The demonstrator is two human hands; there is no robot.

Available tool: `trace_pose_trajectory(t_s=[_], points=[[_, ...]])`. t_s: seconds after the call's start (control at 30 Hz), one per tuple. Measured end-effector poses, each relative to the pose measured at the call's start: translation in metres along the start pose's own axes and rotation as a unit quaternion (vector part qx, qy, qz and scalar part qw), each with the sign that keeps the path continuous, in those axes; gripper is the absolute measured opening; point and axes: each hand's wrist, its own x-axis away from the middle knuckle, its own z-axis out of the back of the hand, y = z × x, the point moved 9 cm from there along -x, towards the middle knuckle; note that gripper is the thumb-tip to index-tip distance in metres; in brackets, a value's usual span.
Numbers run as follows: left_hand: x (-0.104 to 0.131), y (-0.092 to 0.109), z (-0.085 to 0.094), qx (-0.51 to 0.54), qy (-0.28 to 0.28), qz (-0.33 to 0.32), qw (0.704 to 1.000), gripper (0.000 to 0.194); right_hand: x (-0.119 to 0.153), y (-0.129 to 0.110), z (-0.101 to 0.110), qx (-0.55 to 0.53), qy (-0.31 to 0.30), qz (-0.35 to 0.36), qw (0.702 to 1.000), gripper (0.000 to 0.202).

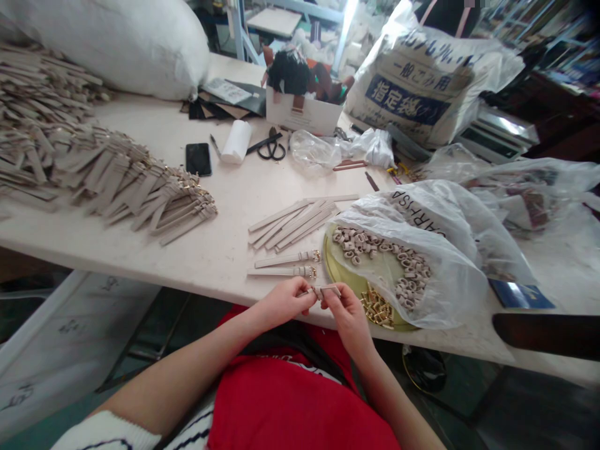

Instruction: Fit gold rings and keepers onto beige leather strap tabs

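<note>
At the table's front edge, my left hand [296,296] and my right hand [344,307] meet with fingers pinched on one beige strap [332,290]. A small part shows between the fingertips, too small to make out. Just beyond lie two beige straps with gold buckles [284,271], side by side. Behind those is a fanned bunch of plain beige straps [300,224]. To the right, a yellow-green tray [332,265] bears many small beige loops [412,275] and a heap of gold buckles [377,307], partly under a clear plastic bag [450,262].
A long pile of buckled straps [126,175] covers the table's left side. Farther back are a phone [198,159], a white roll [236,142], black scissors [271,149] and a white box [304,112]. A large printed sack [412,87] stands at the back right.
</note>
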Motion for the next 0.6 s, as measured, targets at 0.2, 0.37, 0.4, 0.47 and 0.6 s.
trace_pose_trajectory(t_s=[0.2, 0.37, 0.4, 0.47, 0.6], points=[[0.008, 0.02, 0.005, -0.042, 0.034, -0.102, 0.993, 0.018, 0.001, 0.019, -0.005, -0.196, -0.021, -0.111, 0.974, 0.024], [0.014, 0.027, 0.006, -0.097, 0.032, -0.139, 0.985, 0.023, 0.007, 0.037, -0.024, -0.263, -0.108, -0.239, 0.928, 0.024], [0.014, 0.026, 0.006, -0.111, 0.036, -0.139, 0.983, 0.024, 0.008, 0.038, -0.026, -0.27, -0.121, -0.248, 0.922, 0.023], [0.014, 0.026, 0.006, -0.133, 0.04, -0.137, 0.981, 0.024, 0.01, 0.038, -0.026, -0.277, -0.136, -0.255, 0.916, 0.022], [0.015, 0.028, 0.001, -0.148, 0.017, -0.149, 0.978, 0.026, 0.014, 0.037, -0.028, -0.258, -0.156, -0.268, 0.915, 0.022]])
